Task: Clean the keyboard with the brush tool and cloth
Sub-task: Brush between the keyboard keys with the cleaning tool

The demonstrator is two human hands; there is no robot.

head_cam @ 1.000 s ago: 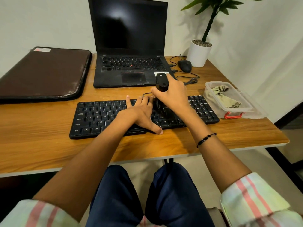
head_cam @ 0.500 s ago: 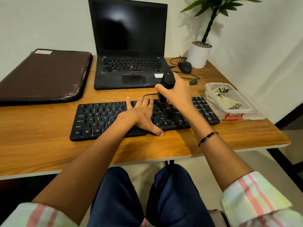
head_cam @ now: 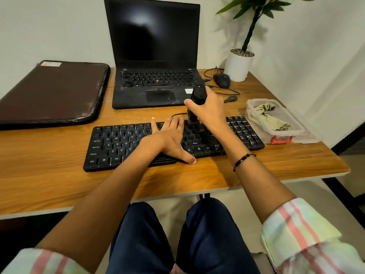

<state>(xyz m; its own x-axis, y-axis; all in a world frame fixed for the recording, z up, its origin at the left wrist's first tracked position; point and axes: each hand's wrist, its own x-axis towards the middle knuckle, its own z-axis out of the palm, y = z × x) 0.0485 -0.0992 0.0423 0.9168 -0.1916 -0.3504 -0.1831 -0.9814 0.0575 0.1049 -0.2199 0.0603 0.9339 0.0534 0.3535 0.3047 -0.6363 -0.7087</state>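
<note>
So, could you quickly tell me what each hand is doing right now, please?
Left hand: open, flat on the keyboard.
Right hand: closed around the brush tool.

An open laptop (head_cam: 154, 76) with a dark screen stands at the back of the wooden worktop (head_cam: 39, 175). A brown sleeve (head_cam: 53, 91) lies left of it; a mouse (head_cam: 221, 80) and a potted plant (head_cam: 240, 64) sit to its right.

Even, soft indoor light, seemingly from above; dull glare patch on laptop screen (head_cam: 152, 34). Plant (head_cam: 254, 20) throws faint shadow on wall. Wide-angle bowing at desk (head_cam: 49, 180) edges. Sleeves (head_cam: 300, 232) blurred; key legends soft
</note>
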